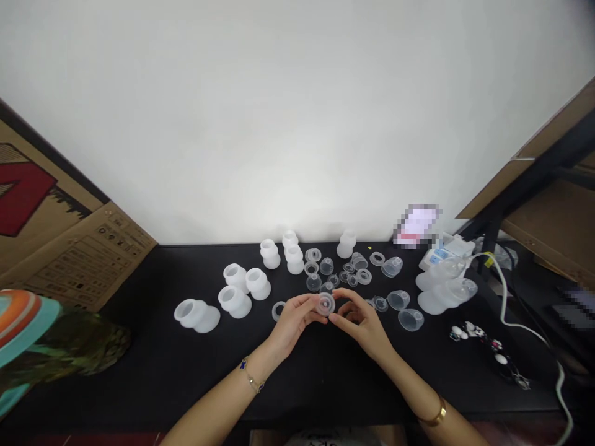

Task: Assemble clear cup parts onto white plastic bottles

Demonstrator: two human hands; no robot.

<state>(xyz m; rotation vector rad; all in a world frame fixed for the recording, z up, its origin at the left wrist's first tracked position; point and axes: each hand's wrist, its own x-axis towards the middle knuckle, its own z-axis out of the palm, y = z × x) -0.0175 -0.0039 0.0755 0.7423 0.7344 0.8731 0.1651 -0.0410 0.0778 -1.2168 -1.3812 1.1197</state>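
Note:
My left hand (pixel 296 319) pinches the left edge of a clear bottle ring (pixel 326 304) with what looks like a nipple set in its middle. On the opposite edge, the thumb and forefinger of my right hand (pixel 361 322) close on the same ring. A loose ring (pixel 279 310) lies just beyond my left hand. Past my fingers are a clear dome cap (pixel 313 282) and several more rings, nipples and caps. White bottle bodies with open mouths, such as this bottle (pixel 235 301), stand or lie to the left.
Two capped bottles (pixel 449 296) stand at the right, by a clear plastic bag (pixel 449 249). A white cable (pixel 504 303) runs down near a beaded chain (pixel 495 347). A lit phone (pixel 417 225) leans on the wall. At left are a large jar (pixel 79 341) and a cardboard box (pixel 116 248).

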